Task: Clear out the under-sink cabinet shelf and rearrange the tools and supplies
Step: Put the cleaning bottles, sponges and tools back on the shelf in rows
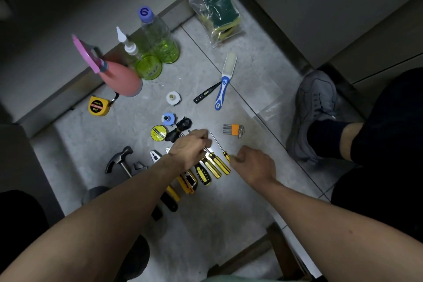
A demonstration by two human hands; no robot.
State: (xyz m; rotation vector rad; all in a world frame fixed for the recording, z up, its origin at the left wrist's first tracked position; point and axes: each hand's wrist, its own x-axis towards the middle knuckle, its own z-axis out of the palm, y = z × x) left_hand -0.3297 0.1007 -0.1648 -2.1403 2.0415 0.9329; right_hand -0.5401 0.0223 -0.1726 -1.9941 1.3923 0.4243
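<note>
Several yellow-and-black screwdrivers [215, 165] lie side by side on the grey floor. My left hand [190, 149] reaches over them, its fingers curled round the metal shaft of one. My right hand [254, 165] is just to their right and pinches the handle end of a small thin screwdriver [225, 154]. To the left of the row lie a yellow utility knife [187, 183], pliers [155, 155], a wrench [139, 166] and a hammer [121, 160], partly hidden under my left forearm.
Farther out lie a hex key set [235, 129], yellow tape roll [159, 133], black bundle [180, 126], tape measure [98, 105], blue-handled brush [225, 80], pink spray bottle [119, 75], green bottles [160, 39] and a bag of sponges [219, 14]. My shoe [313, 112] rests at right.
</note>
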